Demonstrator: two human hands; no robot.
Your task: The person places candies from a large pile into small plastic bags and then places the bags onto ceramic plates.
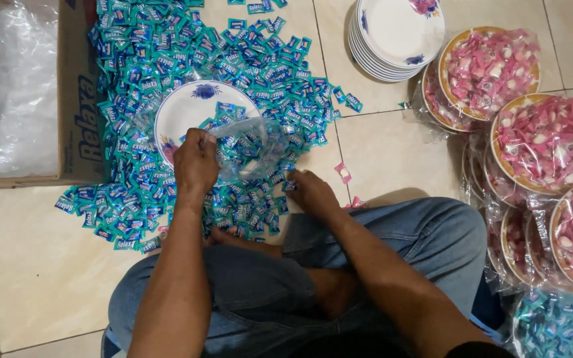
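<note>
While we sit cross-legged on the pale tiled floor [392, 152], our left hand [195, 161] pinches the rim of a clear plastic bag [250, 147], fingers curled tight on the film. The bag hangs over a white round plate with blue flower print [187, 109] and holds a few teal-wrapped candies. Our right hand [310, 192] rests low at the edge of the spread heap of small teal candy packets [167, 59], fingers bent together on the packets; can't tell what they pinch. Brown cardboard box [77, 99] sits left of the heap. Stack of white plates [396, 36] lies top right, with bagged plates of pink candies [532, 132] beside it. One pink candy [343, 173] lies loose near our right hand.
</note>
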